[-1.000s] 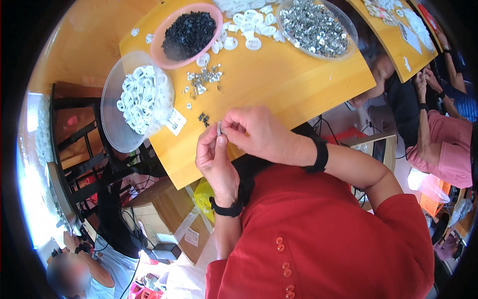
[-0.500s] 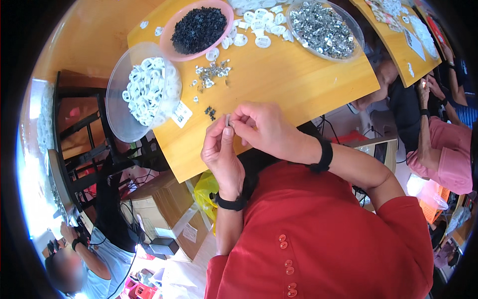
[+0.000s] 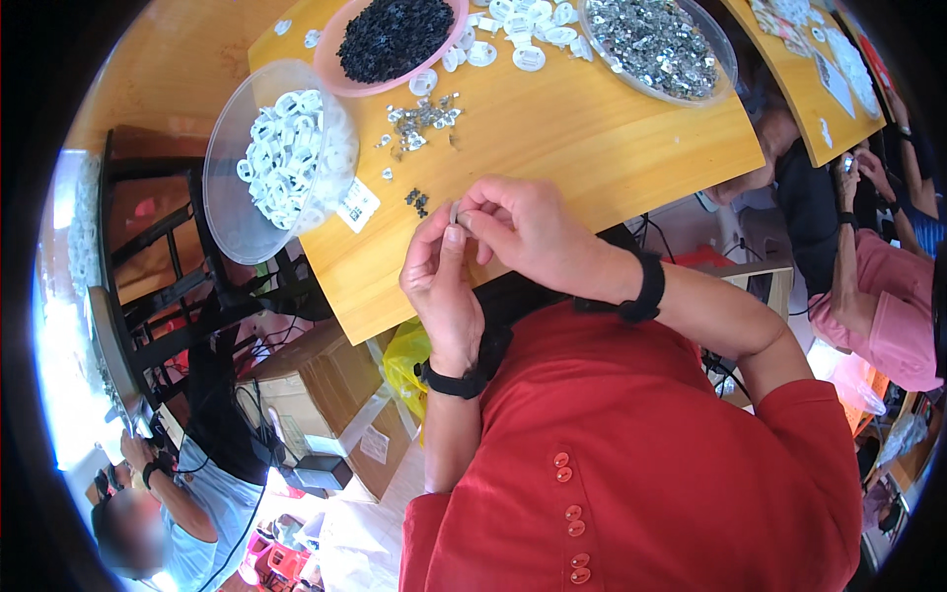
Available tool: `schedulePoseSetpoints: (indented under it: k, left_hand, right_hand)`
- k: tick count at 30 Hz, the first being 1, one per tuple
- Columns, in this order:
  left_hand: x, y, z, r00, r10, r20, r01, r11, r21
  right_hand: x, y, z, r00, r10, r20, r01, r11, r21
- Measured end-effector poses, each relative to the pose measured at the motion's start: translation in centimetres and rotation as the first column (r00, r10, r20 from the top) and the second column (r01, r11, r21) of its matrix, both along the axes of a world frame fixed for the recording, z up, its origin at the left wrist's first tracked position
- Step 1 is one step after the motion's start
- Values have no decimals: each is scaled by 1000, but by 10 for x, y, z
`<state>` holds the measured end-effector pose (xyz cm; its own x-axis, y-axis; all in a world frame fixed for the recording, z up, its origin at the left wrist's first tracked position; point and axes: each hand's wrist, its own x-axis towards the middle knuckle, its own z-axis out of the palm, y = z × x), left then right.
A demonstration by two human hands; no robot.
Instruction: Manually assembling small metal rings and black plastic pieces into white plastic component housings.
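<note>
Above the table's near edge, my left hand (image 3: 444, 291) pinches a small pale plastic part (image 3: 454, 212) between thumb and fingers. It shows edge-on, so its shape is mostly covered. From the right, my right hand (image 3: 528, 225) closes its thumb and fingertips on the same part. Just beyond the left fingertips lies a little cluster of small black pieces (image 3: 417, 202). Farther back, small shiny metal pieces (image 3: 422, 123) are scattered on the wood. A clear bowl of white plastic parts (image 3: 219, 187) stands at the left, with a white label beside it.
At the back of the yellow wooden table (image 3: 592, 168) stand a pink bowl (image 3: 330, 59) of black pieces and a clear bowl (image 3: 728, 61) of metal pieces. Loose white oval parts (image 3: 529, 58) lie between them. Other people sit at right and lower left. A cardboard box (image 3: 321, 380) stands below.
The view has shifted slightly, so the table and bowls sit a little higher in the picture. Both hands keep nearly the same pinch on the pale part.
</note>
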<state>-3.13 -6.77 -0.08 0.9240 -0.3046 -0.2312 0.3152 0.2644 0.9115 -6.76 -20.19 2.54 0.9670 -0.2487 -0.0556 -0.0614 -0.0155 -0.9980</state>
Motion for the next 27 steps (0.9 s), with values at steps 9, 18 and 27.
schedulePoseSetpoints:
  k: [9, 18, 27]
  left_hand:
    - [2, -8, 13, 956, -160, -245, 90, 957, -276]
    - [-1, -8, 18, 963, -173, -205, 113, 955, -276]
    - [-3, -4, 9, 983, -124, -136, 91, 969, -228]
  right_hand:
    - [-4, -26, 3, 994, -96, 61, 102, 989, -104]
    - [3, -22, -2, 999, 30, -45, -24, 992, 122]
    - [6, -25, 1, 986, 126, -113, -70, 912, 404]
